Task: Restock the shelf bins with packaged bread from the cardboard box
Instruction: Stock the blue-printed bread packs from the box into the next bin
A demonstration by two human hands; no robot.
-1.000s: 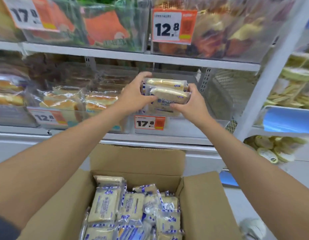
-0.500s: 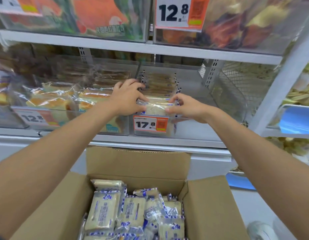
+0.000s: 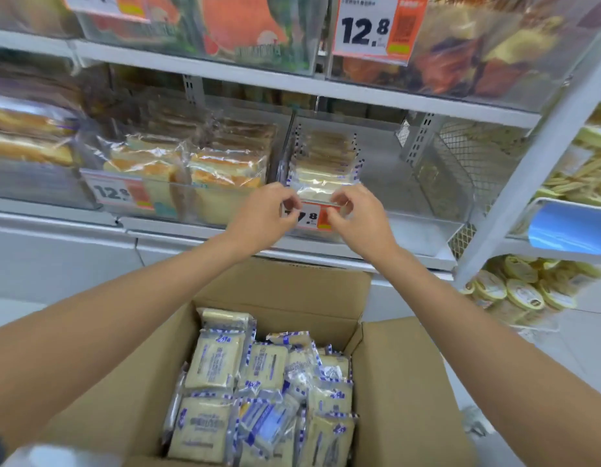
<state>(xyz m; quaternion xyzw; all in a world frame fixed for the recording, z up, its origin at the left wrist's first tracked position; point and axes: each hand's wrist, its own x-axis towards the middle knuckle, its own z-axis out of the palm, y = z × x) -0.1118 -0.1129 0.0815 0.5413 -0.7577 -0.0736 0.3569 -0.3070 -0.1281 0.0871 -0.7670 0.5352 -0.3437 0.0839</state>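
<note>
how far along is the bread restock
Done: a row of packs stands in the 17.8 bin. In hand: left hand and right hand curl at the front pack, grip unclear. Left: bin's right side is bare; cardboard box holds many bread packs.

Around the orange-and-white price tag: what cannot be made out

The left hand covers the tag's first digit and the right hand covers its right end. Whether either hand's curled fingers pinch the front bread pack just above the tag cannot be told. Behind that pack, the row of packs in the clear bin blurs into brown layers. Left of the tag, the neighbouring label reads 12 with its last digit smeared. Below the tag, the cardboard box is cut off by the bottom edge, and the print on its boxed packs is too small to read. Above the tag, the top-shelf bins are cut off by the top edge.
</note>
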